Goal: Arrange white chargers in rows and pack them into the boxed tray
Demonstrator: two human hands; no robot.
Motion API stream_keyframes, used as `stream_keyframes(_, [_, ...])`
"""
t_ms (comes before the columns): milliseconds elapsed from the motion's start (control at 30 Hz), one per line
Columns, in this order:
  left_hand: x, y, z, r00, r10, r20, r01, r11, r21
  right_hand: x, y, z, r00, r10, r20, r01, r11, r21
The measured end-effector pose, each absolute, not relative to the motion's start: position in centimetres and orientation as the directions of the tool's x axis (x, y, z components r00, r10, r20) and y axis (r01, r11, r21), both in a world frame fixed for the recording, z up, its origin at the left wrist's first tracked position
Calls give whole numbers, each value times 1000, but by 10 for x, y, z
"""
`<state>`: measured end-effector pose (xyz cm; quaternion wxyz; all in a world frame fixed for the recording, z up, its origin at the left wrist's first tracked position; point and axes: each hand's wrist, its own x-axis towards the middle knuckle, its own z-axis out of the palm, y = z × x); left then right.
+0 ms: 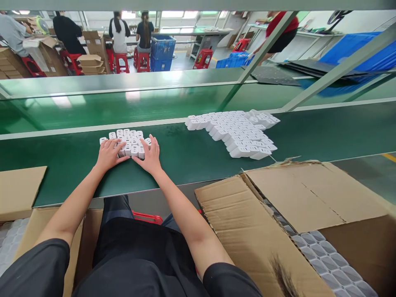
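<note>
On the green conveyor belt (173, 165), a cluster of small white plastic blocks with dark slots on top, which look like USB chargers (134, 141), stands packed upright in rows. My left hand (109, 156) lies over the cluster's left side, fingers spread across the tops and thumb along the front edge. Against the right side rests my right hand (150, 156), its fingers apart and thumb at the front. Both hands touch the blocks and hide some of them. Farther right on the belt sits a larger group of similar white blocks (238, 132).
An open cardboard box (278, 194) at right holds rows of white pieces (331, 260). Another open box (55, 222) stands at lower left, beside a cardboard flap (20, 189). Slanted metal struts (340, 70) cross the right side. Several people sit or stand beyond the belt.
</note>
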<state>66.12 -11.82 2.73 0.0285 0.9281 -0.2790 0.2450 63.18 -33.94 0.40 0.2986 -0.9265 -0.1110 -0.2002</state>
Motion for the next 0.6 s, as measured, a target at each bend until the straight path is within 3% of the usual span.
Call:
stream_keyframes(367, [703, -115, 37, 779, -441, 445, -452, -888, -88, 697, -330, 16, 947, 217, 238, 315, -783, -537])
stream_keyframes(467, [694, -114, 47, 733, -464, 496, -479, -871, -108, 683, -349, 44, 913, 296, 283, 400, -789, -466])
stream_keyframes(533, [690, -118, 50, 679, -444, 586, -487, -868, -93, 663, -378, 73, 853, 380, 358, 502, -785, -362])
stream_keyframes(600, [689, -134, 51, 645, -448, 619, -546, -837, -36, 633, -418, 108, 821, 390, 417, 515, -821, -247])
